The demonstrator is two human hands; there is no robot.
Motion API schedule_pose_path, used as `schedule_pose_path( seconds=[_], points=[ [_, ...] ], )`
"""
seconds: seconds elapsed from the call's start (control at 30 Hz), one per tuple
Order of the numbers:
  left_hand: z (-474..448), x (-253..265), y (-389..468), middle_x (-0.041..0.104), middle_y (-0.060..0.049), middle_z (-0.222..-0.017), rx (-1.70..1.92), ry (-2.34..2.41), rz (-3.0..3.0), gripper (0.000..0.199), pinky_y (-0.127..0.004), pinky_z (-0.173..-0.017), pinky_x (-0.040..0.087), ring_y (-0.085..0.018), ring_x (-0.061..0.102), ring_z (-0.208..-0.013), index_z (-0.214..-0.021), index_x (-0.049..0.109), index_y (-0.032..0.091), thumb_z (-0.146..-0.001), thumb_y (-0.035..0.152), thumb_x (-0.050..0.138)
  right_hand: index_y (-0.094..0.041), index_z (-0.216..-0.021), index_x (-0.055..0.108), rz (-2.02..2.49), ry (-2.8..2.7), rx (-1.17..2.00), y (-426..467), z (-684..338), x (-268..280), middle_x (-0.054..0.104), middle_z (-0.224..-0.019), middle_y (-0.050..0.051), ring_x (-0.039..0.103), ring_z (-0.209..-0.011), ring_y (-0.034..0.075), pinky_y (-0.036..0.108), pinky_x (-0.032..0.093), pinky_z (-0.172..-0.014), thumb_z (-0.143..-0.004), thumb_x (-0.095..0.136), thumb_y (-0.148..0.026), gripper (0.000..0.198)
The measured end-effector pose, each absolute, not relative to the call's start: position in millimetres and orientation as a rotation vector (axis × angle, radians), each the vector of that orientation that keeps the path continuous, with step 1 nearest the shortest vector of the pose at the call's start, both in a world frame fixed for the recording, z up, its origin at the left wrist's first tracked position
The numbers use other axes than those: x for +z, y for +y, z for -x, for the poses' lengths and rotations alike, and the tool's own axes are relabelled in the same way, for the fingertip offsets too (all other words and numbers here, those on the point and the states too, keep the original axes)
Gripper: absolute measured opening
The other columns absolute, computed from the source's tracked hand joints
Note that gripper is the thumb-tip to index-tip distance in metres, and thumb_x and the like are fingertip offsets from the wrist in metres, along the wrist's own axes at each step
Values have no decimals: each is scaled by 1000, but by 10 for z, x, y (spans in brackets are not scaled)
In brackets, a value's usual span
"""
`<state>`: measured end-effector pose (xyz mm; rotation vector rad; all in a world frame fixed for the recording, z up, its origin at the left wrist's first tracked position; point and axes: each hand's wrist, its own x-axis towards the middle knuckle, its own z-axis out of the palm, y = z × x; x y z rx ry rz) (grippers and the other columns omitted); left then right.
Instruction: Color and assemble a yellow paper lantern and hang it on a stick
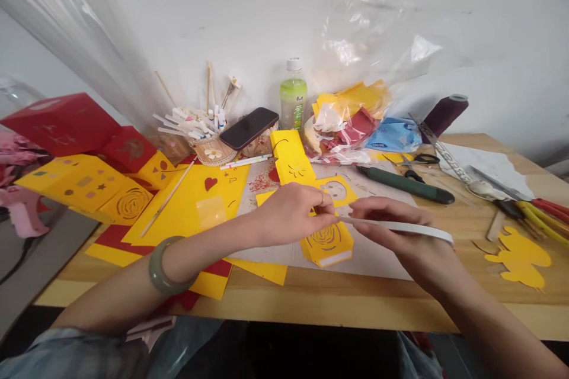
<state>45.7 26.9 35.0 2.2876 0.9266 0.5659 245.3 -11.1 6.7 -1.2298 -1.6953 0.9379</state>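
White strip (413,227) crossed our half-curled right hand (395,225), centre right, its tip pinched by our nearly closed left hand (296,210); we could not read the bottle label (299,108).

Your left hand (296,213) pinches the tip of a thin white strip (418,228) held in your right hand (413,250), above folded yellow cut-out card (331,249); a pale-green plastic bottle (293,95) stands far behind.
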Motion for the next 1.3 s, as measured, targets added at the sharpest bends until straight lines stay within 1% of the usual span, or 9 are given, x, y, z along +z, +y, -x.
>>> schedule_pose_path(
  seconds=[0.13,0.3,0.43,0.53,0.63,0.8,0.97,1.13,1.3],
  points=[
    [-404,369,420,64,2,-70,498,888,-2040,15,-20,-59,39,-9,55,-64,-73,63,13,-79,27,59,-26,-78,66,1111,-1770,778,-157,-2513,70,67,-86,-1,64,-81,15,22,52,-68,-73,69,-26,5],
    [-450,240,634,68,-1,-76,337,817,-1869,12,-21,-66,45,-10,61,-71,-76,65,12,-78,23,60,-24,-94,65,1024,-2063,183,-302,-2576,126,66,-89,2,64,-80,14,23,52,-70,-78,60,-9,23],
    [-472,83,744,69,-5,-90,398,917,-2104,15,-25,-74,49,-14,64,-82,-94,64,12,-82,19,57,-23,-98,63,1090,-2067,-76,-371,-2664,86,65,-90,3,64,-79,14,25,52,-70,-78,58,-7,26],
    [-439,-22,786,66,-6,-109,323,591,-2611,20,-31,-92,44,-17,58,-105,-103,62,14,-86,14,52,-24,-94,63,1226,-1960,26,-354,-2695,-35,67,-88,2,66,-75,15,25,53,-67,-80,60,-15,17],
    [-394,-169,789,61,-5,-118,212,307,-2974,22,-35,-97,41,-20,53,-113,-107,61,15,-90,17,46,-24,-89,65,1406,-1868,228,-330,-2677,-172,71,-85,2,68,-77,18,26,56,-66,-81,58,-27,10],
    [-380,-423,593,60,-6,-117,485,466,-3146,26,-33,-86,48,-20,55,-105,-110,56,14,-92,26,44,-24,-87,66,1519,-1824,419,-339,-2608,-253,72,-82,1,69,-73,17,23,56,-61,-82,55,-31,14],
    [-433,-380,385,62,-8,-97,380,633,-3117,33,-35,-73,52,-22,58,-90,-104,56,12,-82,36,59,-25,-85,66,1383,-1841,408,-297,-2533,-180,71,-84,2,68,-75,17,23,57,-63,-82,54,-24,12],
    [-430,-348,505,62,-2,-85,460,562,-3045,15,-29,-69,51,-16,57,-80,-96,59,15,-89,24,49,-22,-84,66,1250,-1931,360,-191,-2477,-99,71,-77,4,69,-67,16,20,57,-55,-82,52,-18,14],
    [-376,-380,610,65,-5,-90,442,479,-3003,19,-25,-66,51,-15,58,-80,-101,60,16,-82,16,53,-22,-85,66,1258,-1967,348,-171,-2481,-135,71,-77,4,69,-67,16,21,58,-55,-84,51,-17,15]
  ],
)
